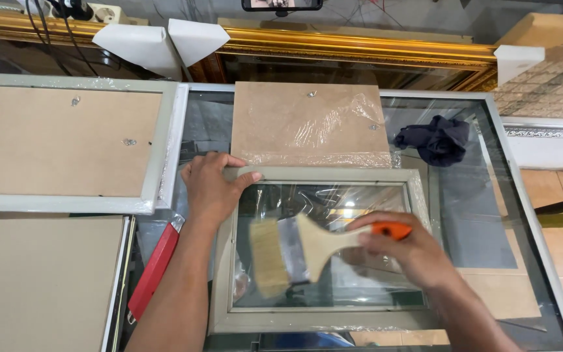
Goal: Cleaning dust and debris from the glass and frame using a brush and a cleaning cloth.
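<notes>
A grey-green picture frame (333, 175) with a glass pane lies face down on a glass table top. My left hand (208, 186) presses flat on the frame's upper left corner. My right hand (404, 251) grips the orange-tipped wooden handle of a wide flat paintbrush (294, 251). The brush's pale bristles rest on the left part of the glass pane (353, 287), pointing left.
A brown backing board (304, 120) partly under clear plastic film lies just beyond the frame. A second frame with its backing fitted (66, 140) lies at left. A dark cloth (438, 138) sits at right, a red tool (154, 267) by my left forearm, a gilt frame (360, 45) at the back.
</notes>
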